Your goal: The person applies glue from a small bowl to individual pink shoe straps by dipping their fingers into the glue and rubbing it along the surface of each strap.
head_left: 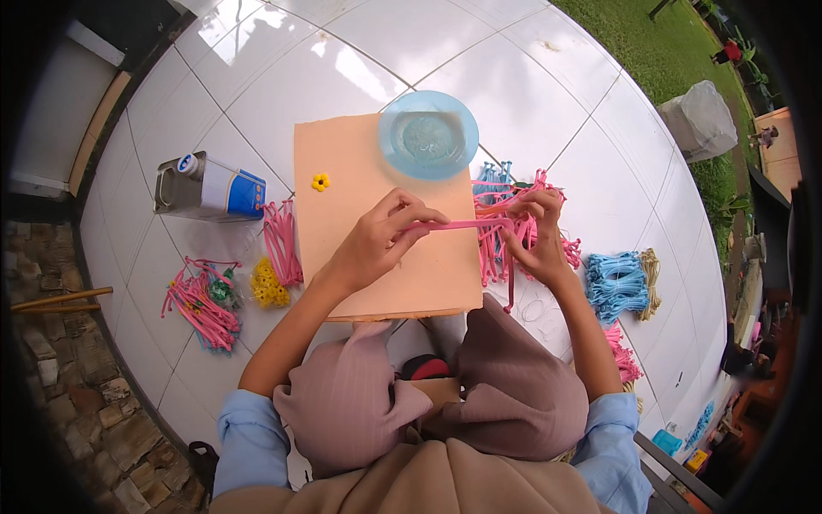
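Observation:
A thin pink strip point(469, 224) is stretched sideways between my hands, above the right half of a peach-coloured board point(342, 150). My left hand point(377, 240) pinches its left end between thumb and fingers. At the other end, my right hand point(544, 240) grips the strip with bent fingers, and a pink length hangs down below it. Just beyond and beneath the right hand lies a loose pile of pink strips point(490, 259) with knob-like ends. Light-blue strips point(497, 174) stick out at the pile's far side. One small yellow flower-shaped piece point(320, 182) rests on the board's far left.
A translucent blue bowl point(467, 128) overlaps the board's far right corner. Left of the board stand a metal can point(201, 190), a pink bundle point(281, 244), yellow flower pieces point(270, 284) and a mixed pink pile point(201, 308). Blue bundles point(616, 287) lie right on the tiles.

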`<state>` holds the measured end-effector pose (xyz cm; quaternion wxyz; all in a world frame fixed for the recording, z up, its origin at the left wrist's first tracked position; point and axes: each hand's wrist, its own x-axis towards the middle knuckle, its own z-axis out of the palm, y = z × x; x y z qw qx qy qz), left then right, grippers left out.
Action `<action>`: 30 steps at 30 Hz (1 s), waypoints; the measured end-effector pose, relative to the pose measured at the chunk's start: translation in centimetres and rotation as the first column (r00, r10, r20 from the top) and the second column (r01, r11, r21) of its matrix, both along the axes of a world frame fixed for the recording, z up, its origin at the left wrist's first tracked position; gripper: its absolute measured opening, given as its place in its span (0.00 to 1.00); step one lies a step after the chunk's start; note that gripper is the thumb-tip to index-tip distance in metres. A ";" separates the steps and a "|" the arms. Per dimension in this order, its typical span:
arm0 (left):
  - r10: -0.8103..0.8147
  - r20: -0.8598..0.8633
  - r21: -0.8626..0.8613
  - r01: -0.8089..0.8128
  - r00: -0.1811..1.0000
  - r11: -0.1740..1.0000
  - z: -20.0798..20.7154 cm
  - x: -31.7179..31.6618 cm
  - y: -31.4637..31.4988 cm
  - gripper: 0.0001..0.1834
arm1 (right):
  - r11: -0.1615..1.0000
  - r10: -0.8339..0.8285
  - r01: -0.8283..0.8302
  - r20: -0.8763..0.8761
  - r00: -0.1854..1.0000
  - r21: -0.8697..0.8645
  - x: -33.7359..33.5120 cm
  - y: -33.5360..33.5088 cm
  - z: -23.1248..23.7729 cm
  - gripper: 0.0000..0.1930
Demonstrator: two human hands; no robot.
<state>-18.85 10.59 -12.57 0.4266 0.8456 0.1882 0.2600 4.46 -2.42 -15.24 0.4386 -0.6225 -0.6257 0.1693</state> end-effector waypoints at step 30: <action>0.297 0.302 -0.764 0.044 0.906 0.644 -7.5 -23.0 2.9 0.34 | 0.995 0.087 -0.066 -0.385 0.919 0.068 -33.6 20.3 3.8 0.28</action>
